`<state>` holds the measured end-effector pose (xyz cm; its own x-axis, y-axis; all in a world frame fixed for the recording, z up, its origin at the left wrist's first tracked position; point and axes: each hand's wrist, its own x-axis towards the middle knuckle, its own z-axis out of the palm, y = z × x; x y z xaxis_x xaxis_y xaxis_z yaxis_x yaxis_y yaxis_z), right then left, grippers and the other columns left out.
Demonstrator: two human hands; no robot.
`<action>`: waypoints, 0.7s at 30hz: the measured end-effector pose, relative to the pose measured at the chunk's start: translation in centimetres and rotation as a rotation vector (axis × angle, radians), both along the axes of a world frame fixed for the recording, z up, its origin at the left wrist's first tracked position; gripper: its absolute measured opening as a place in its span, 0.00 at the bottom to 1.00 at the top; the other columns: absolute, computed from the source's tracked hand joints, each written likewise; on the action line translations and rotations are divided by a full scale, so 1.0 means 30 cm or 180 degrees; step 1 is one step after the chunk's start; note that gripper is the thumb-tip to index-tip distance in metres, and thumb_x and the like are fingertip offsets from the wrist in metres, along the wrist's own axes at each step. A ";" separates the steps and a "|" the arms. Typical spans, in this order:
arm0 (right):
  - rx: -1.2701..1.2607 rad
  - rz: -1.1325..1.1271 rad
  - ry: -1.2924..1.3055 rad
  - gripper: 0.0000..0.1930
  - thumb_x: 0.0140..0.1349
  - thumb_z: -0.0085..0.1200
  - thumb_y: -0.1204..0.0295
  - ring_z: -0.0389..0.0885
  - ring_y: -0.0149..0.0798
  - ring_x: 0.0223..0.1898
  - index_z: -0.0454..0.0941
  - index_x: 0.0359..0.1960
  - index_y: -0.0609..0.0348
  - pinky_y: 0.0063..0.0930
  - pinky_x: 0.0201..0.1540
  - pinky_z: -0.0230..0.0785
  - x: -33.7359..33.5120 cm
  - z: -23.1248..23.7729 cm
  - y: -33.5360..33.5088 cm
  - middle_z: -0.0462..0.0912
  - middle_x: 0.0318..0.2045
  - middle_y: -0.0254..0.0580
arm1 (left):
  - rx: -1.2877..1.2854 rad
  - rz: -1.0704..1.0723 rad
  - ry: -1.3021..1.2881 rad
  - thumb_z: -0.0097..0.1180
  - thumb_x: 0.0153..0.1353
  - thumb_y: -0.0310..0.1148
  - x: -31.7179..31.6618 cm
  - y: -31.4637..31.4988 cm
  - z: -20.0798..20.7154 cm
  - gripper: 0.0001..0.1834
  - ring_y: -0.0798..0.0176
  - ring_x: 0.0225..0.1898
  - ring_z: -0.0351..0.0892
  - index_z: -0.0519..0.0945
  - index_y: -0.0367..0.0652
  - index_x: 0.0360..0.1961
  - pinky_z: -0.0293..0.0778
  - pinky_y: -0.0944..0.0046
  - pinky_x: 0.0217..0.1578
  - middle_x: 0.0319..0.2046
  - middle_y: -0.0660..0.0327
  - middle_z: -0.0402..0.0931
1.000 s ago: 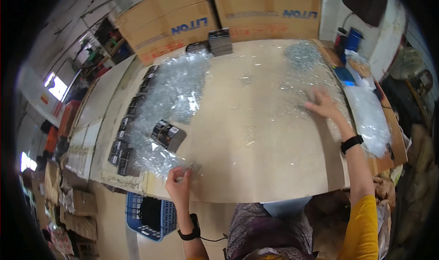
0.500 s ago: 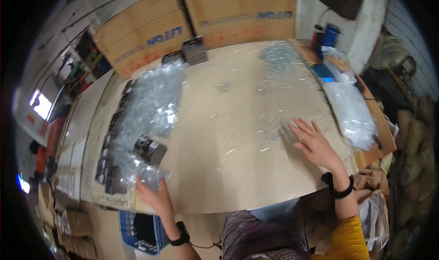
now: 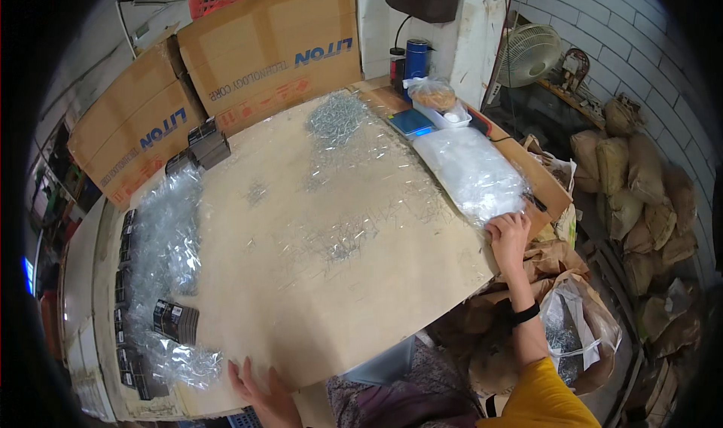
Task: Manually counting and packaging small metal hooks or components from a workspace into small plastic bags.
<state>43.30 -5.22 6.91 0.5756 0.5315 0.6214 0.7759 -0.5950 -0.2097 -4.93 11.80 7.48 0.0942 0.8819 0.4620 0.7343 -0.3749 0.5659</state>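
Since a moment ago the right hand (image 3: 509,236) has slid rightward onto the clear plastic bag of white pieces (image 3: 471,172), fingers spread flat, while the left hand (image 3: 260,390) rests open-palmed on the near edge of the pale board tabletop (image 3: 316,292).

Looking down on a broad cardboard-topped table (image 3: 301,277) strewn with small metal screws (image 3: 337,117) under a clear plastic sheet (image 3: 354,202), with brown cardboard boxes (image 3: 271,51) standing against the wall behind. Left hand (image 3: 260,386) lying flat with spread fingers on the near edge, beside crumpled clear bags (image 3: 169,239) and a stack of small black packets (image 3: 175,321); right hand (image 3: 510,233), with a black band on the wrist, resting on the near end of a bulging clear bag of white pieces (image 3: 471,173) at the right edge. Farther back, a blue scale (image 3: 410,123), a dark blue bottle (image 3: 416,57), and off to the right a white fan (image 3: 527,55) and piled tan sacks (image 3: 640,179).
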 end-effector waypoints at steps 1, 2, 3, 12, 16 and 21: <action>0.0005 -0.0019 -0.0006 0.05 0.51 0.60 0.76 0.75 0.45 0.47 0.81 0.30 0.60 0.46 0.60 0.54 -0.013 0.011 -0.010 0.83 0.33 0.39 | 0.0005 -0.0019 -0.0006 0.57 0.57 0.20 0.023 -0.021 0.006 0.26 0.42 0.68 0.57 0.71 0.39 0.58 0.57 0.46 0.65 0.66 0.45 0.56; 0.0252 -0.0113 -0.0361 0.03 0.54 0.59 0.76 0.76 0.42 0.43 0.81 0.30 0.61 0.43 0.56 0.59 -0.027 0.029 -0.021 0.82 0.30 0.38 | -0.0127 -0.0212 -0.0074 0.57 0.57 0.19 0.048 -0.046 0.016 0.25 0.42 0.67 0.59 0.71 0.39 0.57 0.59 0.47 0.64 0.64 0.45 0.58; 0.0499 -0.0213 -0.0716 0.02 0.57 0.58 0.76 0.77 0.39 0.39 0.80 0.29 0.61 0.40 0.52 0.63 -0.050 0.049 -0.034 0.81 0.28 0.36 | -0.0256 -0.0411 -0.0139 0.56 0.56 0.19 0.073 -0.068 0.028 0.24 0.42 0.65 0.61 0.72 0.38 0.56 0.60 0.48 0.63 0.63 0.45 0.60; 0.1681 0.2709 0.5092 0.06 0.73 0.44 0.72 0.81 0.33 0.31 0.67 0.42 0.63 0.25 0.35 0.73 -0.688 0.048 -0.050 0.80 0.28 0.41 | -0.2425 -0.2866 -0.2130 0.61 0.55 0.19 0.307 -0.256 0.054 0.37 0.54 0.58 0.72 0.61 0.37 0.66 0.68 0.56 0.58 0.54 0.48 0.73; 0.1575 0.2925 0.5422 0.06 0.71 0.47 0.75 0.81 0.33 0.34 0.67 0.46 0.63 0.26 0.40 0.73 -0.791 -0.032 -0.080 0.80 0.33 0.44 | -0.3335 -0.2791 -0.2433 0.58 0.57 0.15 0.314 -0.279 0.028 0.31 0.63 0.47 0.77 0.64 0.36 0.62 0.73 0.64 0.51 0.44 0.54 0.76; 0.0834 0.2678 0.4441 0.08 0.61 0.57 0.79 0.79 0.33 0.33 0.76 0.42 0.64 0.26 0.39 0.70 -0.797 -0.016 -0.071 0.81 0.32 0.39 | -0.2859 -0.2549 -0.1971 0.61 0.59 0.18 0.265 -0.308 -0.033 0.17 0.71 0.33 0.79 0.70 0.37 0.46 0.77 0.71 0.34 0.33 0.61 0.79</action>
<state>19.41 -7.35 6.44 0.3549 0.9347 0.0217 -0.0193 0.0305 -0.9993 3.01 2.55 6.47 0.7082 0.7006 -0.0867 0.0277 0.0950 0.9951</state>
